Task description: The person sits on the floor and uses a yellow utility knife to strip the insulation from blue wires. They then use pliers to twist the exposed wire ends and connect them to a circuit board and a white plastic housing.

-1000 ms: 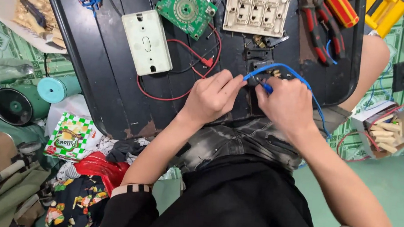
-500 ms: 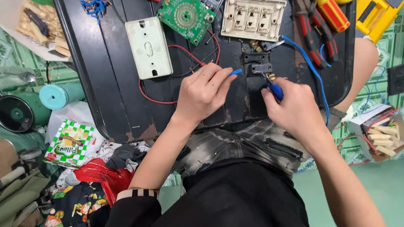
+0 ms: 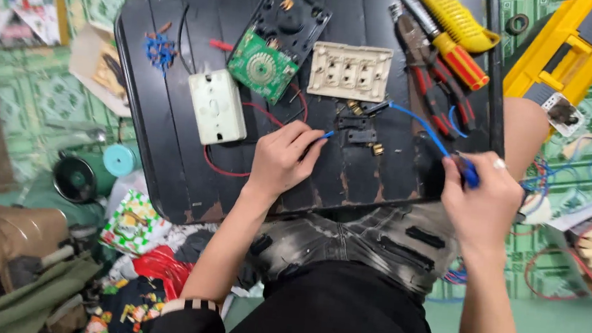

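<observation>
Left hand (image 3: 283, 159) pinches one end of a blue wire (image 3: 423, 126) against the black board (image 3: 175, 68), just beside small black parts (image 3: 357, 129). Right hand (image 3: 482, 199) is clenched around the wire's other end at the board's right edge. The wire arcs between both hands. White switch box (image 3: 217, 106) and green circuit board (image 3: 263, 64) lie nearby; red-handled pliers (image 3: 435, 78) sit farther right.
</observation>
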